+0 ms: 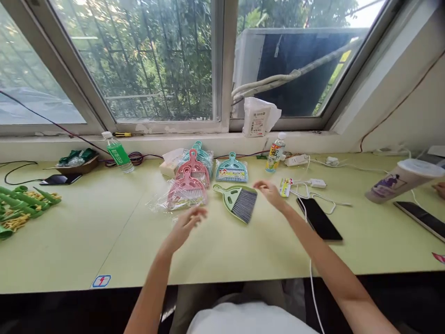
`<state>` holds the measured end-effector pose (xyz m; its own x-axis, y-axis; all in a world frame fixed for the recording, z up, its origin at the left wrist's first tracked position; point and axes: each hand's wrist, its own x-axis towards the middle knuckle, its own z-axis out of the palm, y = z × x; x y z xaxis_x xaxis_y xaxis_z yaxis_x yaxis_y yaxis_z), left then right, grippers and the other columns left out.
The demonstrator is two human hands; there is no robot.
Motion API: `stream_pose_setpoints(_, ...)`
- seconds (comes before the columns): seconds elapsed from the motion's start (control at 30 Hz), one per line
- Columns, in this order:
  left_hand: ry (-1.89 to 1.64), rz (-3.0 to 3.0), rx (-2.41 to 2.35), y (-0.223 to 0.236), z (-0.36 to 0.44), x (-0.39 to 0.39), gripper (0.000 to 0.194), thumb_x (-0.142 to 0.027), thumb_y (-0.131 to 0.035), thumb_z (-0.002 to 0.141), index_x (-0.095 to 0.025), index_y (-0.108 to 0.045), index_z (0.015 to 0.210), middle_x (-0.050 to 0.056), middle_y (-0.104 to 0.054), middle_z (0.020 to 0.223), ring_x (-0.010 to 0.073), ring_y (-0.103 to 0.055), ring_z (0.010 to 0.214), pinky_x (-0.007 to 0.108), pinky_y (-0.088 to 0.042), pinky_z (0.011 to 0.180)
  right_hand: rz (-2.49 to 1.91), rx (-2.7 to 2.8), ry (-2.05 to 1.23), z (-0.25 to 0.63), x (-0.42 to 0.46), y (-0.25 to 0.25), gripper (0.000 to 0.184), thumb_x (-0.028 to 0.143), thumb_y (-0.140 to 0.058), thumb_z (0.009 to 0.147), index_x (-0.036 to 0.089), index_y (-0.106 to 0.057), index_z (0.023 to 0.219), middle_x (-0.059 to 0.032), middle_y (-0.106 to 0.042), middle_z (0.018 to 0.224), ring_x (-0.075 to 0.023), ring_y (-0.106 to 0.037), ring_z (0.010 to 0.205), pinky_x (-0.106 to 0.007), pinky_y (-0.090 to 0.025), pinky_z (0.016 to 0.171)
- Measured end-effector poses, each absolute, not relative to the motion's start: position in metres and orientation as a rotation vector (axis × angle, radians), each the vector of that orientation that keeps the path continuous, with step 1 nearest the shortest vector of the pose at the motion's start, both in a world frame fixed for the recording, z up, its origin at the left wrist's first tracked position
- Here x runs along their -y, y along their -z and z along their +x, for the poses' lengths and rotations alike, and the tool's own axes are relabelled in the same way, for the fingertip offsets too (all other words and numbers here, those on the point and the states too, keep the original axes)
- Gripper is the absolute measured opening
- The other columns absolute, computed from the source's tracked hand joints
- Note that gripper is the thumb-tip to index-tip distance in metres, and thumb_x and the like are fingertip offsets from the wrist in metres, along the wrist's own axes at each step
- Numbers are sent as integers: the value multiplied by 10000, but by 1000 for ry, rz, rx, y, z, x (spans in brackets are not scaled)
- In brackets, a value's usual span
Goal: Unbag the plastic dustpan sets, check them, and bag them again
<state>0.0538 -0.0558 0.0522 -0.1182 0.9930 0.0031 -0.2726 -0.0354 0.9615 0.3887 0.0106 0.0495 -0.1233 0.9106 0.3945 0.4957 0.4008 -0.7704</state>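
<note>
A green mini dustpan [227, 194] with a dark-bristled brush [245, 205] nested in it lies on the table between my hands. My left hand [187, 226] hovers left of it and nearer to me, loosely curled, fingers apart and nothing in them; it is slightly blurred. My right hand [269, 191] is just right of the bristles, fingers loosely bent, with nothing visible in it. A small printed card [285, 187] lies just beyond my right hand. Pink dustpan sets [187, 188] in clear wrap lie left of the green one, and a wrapped teal set [232, 168] lies behind it.
A green-labelled bottle [118, 153] and a drink bottle [276, 153] stand near the window wall. To the right are a phone [320, 219], white cables [327, 200] and a tall cup [399, 181]. Green pieces [26, 204] pile up far left. Someone's fingers [440, 189] show at the right edge.
</note>
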Motion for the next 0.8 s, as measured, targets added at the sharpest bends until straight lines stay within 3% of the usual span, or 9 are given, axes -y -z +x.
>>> stream_pose_setpoints(0.1,-1155,1354,-1215,-37,95,36,233,-233,-768,713,-223,-722,941,105,-670,1132,310,-518,1227,465,-261,1164,-1453,1722,-364,357,-36,-12,343,195,-462,846,192,-624,1149,-89,-615,1265,-255,-506,1213,-444,-382,1063)
stream_pose_setpoints(0.23,-1116,1572,-1339,-7,150,1,335,-240,-724,723,-182,-684,1051,158,-566,1345,346,-375,1376,464,-142,1190,-1666,1589,-350,348,-51,20,406,261,-445,901,155,-565,1274,-112,-590,1316,-261,-486,1238,-425,-355,1078)
stream_pose_setpoints(0.4,-1140,1483,-1183,2,173,-31,305,-230,-723,706,-177,-660,1000,135,-651,1164,320,-523,1205,440,-320,1097,-1770,1309,-276,358,-55,24,339,248,-404,913,175,-636,1149,-107,-630,1244,-257,-511,1174,-399,-368,1039)
stream_pose_setpoints(0.53,-1158,1292,-996,1,174,-40,490,-246,-774,665,-205,-594,1120,92,-679,1084,262,-616,1059,389,-439,977,-1768,1158,-277,354,-57,22,308,250,-394,912,195,-657,1062,-87,-653,1197,-255,-533,1132,-380,-386,1004)
stream_pose_setpoints(0.63,-1041,1151,-901,2,171,-43,644,-284,-805,639,-240,-532,1220,61,-701,994,228,-661,953,366,-491,889,-1743,1025,-286,346,-60,24,317,252,-371,913,202,-638,1078,-80,-668,1171,-248,-557,1109,-374,-396,993)
stream_pose_setpoints(0.8,-1079,968,-875,5,166,-53,691,-272,-799,597,-225,-541,1236,54,-716,961,225,-686,919,362,-520,856,-1672,1014,-209,366,-58,23,358,213,-318,906,156,-588,1135,-114,-663,1172,-228,-586,1085,-355,-422,974)
